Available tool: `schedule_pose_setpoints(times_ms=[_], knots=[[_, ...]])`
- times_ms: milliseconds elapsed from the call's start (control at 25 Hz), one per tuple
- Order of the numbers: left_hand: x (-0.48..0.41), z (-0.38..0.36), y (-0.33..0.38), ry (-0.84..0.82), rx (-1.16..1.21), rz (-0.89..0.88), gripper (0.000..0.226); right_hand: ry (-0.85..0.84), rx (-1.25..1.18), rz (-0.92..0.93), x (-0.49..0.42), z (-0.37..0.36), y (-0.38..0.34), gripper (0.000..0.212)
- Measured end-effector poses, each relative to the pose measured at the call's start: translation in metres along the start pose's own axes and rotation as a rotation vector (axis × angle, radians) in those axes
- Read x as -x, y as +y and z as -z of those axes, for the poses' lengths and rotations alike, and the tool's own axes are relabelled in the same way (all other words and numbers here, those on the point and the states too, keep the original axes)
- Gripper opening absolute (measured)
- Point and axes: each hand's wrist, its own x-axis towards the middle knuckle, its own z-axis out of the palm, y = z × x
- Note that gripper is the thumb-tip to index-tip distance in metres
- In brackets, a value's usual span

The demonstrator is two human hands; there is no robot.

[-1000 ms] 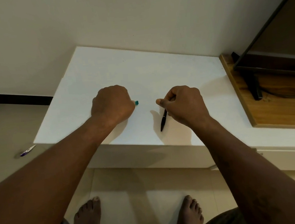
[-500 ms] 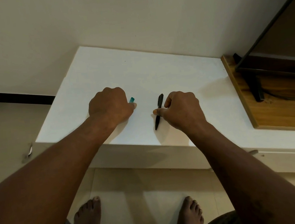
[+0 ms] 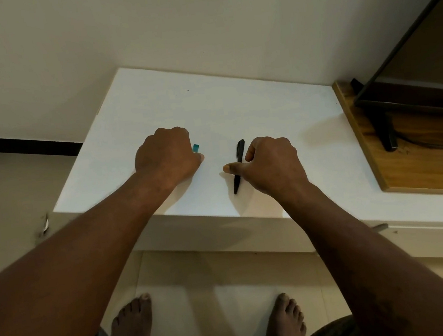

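Note:
A black pen (image 3: 239, 163) lies on the white tabletop (image 3: 235, 102), pointing away from me. My right hand (image 3: 270, 166) pinches the pen's middle between thumb and forefinger, the other fingers curled. My left hand (image 3: 168, 156) is a closed fist resting on the table to the left. A small teal object (image 3: 196, 147) sticks out of that fist on its right side; most of it is hidden by the fingers.
A wooden board (image 3: 408, 171) at the right carries a dark stand (image 3: 384, 130) and a cable. A pale wall backs the table. My bare feet (image 3: 134, 329) stand on the tiled floor below. A small object (image 3: 45, 224) lies on the floor at left.
My right hand has laid the pen flat on the table, turning it so it points away from me. The left fist has stayed almost in place.

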Motion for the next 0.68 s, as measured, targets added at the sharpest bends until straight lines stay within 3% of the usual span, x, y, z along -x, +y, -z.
schedule_pose_setpoints(times_ms=[240, 680], knots=[[-0.0019, -0.0040, 0.0008, 0.010, -0.010, 0.007, 0.035, -0.006, -0.015, 0.000, -0.0009, -0.0039, 0.0020, 0.047], [-0.0014, -0.0032, 0.0020, 0.025, -0.016, 0.016, 0.037, -0.023, 0.003, -0.014, -0.0011, -0.0040, 0.0012, 0.052]])
